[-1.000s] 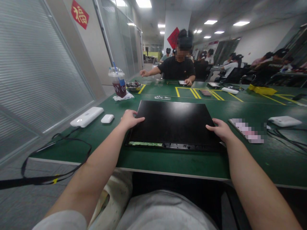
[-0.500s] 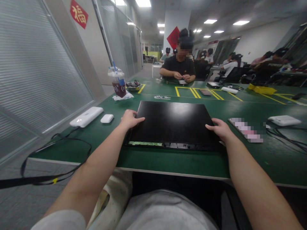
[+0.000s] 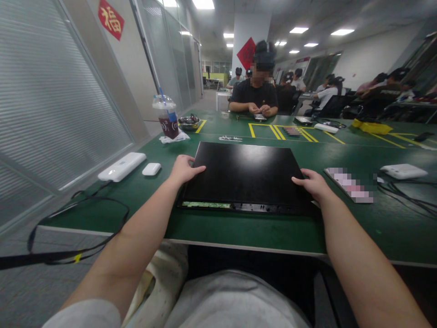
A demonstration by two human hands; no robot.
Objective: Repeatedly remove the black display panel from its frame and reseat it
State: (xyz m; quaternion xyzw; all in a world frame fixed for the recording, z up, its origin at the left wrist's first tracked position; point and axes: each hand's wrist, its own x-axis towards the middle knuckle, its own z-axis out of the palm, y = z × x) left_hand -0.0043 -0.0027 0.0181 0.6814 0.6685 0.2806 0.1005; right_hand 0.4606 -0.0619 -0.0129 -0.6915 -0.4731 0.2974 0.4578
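A black display panel (image 3: 246, 171) lies screen side up in front of me, close to the table's near edge. Along its near side a strip of green circuit board (image 3: 206, 205) is exposed beside black plastic. My left hand (image 3: 186, 169) grips the panel's left edge, thumb on top and the other fingers partly hidden at the side. On the opposite edge my right hand (image 3: 312, 183) has its thumb over the border, its fingers curled around the outside. Whether the far edge is off the table cannot be made out.
On the green table (image 3: 239, 232), a power bank (image 3: 123, 166) and small white case (image 3: 151, 169) lie left. Behind are a drink cup (image 3: 166, 118) and a metal bowl (image 3: 189, 121). A blurred phone-like slab (image 3: 350, 186) and cabled white device (image 3: 403, 171) lie right. A co-worker (image 3: 256, 93) sits opposite.
The panel's far edge appears slightly higher, most at the far left corner. Both hands keep their hold in almost the same place.
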